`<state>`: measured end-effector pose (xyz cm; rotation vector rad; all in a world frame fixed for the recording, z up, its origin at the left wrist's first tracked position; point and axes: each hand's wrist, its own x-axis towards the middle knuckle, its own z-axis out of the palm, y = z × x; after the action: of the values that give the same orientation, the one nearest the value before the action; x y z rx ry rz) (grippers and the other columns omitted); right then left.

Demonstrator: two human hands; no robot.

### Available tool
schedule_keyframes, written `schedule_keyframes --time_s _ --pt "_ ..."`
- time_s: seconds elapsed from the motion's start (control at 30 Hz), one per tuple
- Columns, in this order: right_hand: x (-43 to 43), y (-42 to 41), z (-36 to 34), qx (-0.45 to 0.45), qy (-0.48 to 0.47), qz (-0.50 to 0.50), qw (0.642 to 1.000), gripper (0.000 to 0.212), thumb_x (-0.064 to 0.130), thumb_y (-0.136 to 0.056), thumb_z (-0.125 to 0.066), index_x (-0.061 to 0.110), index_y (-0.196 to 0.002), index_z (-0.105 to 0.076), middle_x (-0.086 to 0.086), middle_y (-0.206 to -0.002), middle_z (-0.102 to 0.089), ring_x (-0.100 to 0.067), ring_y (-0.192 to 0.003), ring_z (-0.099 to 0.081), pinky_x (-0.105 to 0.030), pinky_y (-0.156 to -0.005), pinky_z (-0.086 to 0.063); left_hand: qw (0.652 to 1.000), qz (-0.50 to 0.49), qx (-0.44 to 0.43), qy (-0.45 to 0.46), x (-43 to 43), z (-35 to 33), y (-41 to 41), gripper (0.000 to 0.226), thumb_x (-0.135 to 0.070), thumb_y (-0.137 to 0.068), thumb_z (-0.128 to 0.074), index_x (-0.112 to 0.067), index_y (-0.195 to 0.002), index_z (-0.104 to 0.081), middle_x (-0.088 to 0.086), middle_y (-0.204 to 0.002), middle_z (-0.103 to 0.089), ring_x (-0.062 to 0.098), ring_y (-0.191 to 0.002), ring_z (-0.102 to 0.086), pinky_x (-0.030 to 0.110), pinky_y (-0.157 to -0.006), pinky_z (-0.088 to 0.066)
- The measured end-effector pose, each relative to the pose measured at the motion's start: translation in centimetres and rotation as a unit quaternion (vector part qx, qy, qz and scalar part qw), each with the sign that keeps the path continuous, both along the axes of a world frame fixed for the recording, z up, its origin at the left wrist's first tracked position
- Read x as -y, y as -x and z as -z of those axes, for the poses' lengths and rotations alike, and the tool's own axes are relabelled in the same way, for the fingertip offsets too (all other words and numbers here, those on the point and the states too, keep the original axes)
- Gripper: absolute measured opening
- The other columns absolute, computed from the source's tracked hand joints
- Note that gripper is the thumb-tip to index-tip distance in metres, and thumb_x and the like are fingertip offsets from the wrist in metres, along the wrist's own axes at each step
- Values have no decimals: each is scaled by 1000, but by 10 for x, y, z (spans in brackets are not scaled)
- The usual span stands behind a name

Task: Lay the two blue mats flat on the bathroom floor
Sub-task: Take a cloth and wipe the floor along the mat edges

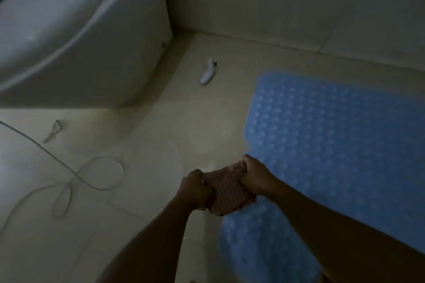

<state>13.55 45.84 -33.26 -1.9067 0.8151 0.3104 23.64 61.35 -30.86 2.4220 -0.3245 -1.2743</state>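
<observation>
A blue dotted mat (pixel 333 126) lies flat on the beige tiled floor at the right. A second patch of blue mat (pixel 257 241) shows below my hands, partly hidden by my right forearm; whether it is a separate mat I cannot tell. My left hand (pixel 195 190) and my right hand (pixel 255 174) both grip a small pinkish checked cloth (pixel 226 193), bunched between them, just above the mat's left edge. The picture is dim and blurred.
A white rounded tub or basin (pixel 69 30) fills the upper left. A small white object (pixel 208 72) lies on the floor near the wall corner. A thin hose or cord (pixel 99 174) loops over the tiles at the left, beside a small metal piece (pixel 54 130).
</observation>
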Motion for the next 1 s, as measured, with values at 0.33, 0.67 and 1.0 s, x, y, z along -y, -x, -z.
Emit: schedule_keyframes --time_s 0.33,0.67,1.0 --pt "-31 -22 151 62 279 -108 952 26 27 -86 -56 23 -111 -57 -2 -116 -54 -27 -109 -48 -44 -86 -47 939 149 268 -158 -42 143 20 70 -60 -86 -59 -16 -137 -40 12 -131 -54 33 -121 -54 41 -87 -46" --pt "15 37 183 58 431 -110 894 46 33 -85 -52 10 -125 -57 -13 -134 -54 -35 -123 -50 -49 -86 -49 889 332 313 34 -63 213 69 63 -53 -105 -5 -29 -163 -4 3 -172 8 28 -157 11 49 -126 -12" --pt "18 34 202 47 455 -84 885 50 34 -83 -55 13 -128 -58 -11 -138 -54 -33 -130 -47 -48 -89 -39 920 193 336 66 -36 232 82 61 -48 -106 -19 -35 -162 3 -1 -172 10 22 -158 9 40 -125 4"
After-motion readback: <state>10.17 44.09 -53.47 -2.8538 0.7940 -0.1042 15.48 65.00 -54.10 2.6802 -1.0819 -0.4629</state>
